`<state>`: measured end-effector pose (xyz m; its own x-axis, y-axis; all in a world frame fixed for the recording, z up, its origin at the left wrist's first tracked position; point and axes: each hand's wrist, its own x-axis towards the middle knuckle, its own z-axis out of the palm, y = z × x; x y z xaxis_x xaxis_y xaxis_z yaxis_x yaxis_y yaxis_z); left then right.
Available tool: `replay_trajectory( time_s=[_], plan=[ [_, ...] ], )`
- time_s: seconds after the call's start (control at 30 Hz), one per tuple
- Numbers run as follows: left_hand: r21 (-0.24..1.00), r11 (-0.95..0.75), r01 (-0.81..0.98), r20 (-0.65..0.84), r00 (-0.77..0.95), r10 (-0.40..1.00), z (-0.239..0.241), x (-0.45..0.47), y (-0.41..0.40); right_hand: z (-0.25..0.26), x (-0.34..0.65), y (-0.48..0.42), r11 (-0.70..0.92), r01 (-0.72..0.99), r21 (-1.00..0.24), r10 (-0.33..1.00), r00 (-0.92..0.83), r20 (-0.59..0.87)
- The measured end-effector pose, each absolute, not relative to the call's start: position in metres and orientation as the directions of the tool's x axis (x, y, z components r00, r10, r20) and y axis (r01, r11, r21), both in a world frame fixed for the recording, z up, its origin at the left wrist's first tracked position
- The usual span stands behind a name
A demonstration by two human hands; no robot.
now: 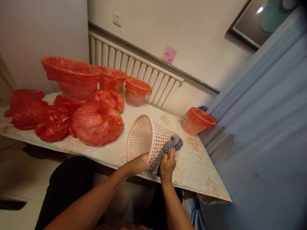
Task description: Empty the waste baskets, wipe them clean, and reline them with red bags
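Note:
A pale pink mesh basket [146,135] lies on its side near the table's front edge, its open mouth facing left. My left hand [139,163] grips its rim at the lower edge, fingers closed round it. My right hand [168,164] is closed on a grey cloth [169,147] that is pressed against the basket's outer wall.
The table [199,166] has a pale floral cover. Several red plastic bags [96,123] are heaped at its left. Baskets lined with red bags [72,75] stand at the back, and an orange-rimmed basket [198,120] at the right. A radiator [144,68] runs behind; a blue curtain [263,127] hangs right.

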<state>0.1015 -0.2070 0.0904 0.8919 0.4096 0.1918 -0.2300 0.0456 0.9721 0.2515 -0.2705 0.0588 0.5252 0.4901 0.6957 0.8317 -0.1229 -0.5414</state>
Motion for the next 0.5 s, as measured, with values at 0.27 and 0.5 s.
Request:
replay_trajectory(
  time_s=[0.27, 0.5],
  plan=[
    [0.976, -0.212, -0.058, 0.142, 0.901, 0.409, 0.072, 0.090, -0.204, 0.140, 0.215, -0.240, 0.092, 0.926, -0.365, 0.686, 0.207, 0.698],
    [0.951, -0.310, 0.022, 0.123, 0.889, 0.441, 0.066, 0.086, -0.206, 0.167, 0.217, -0.222, -0.010, 0.899, -0.439, 0.738, 0.303, 0.604]
  ],
)
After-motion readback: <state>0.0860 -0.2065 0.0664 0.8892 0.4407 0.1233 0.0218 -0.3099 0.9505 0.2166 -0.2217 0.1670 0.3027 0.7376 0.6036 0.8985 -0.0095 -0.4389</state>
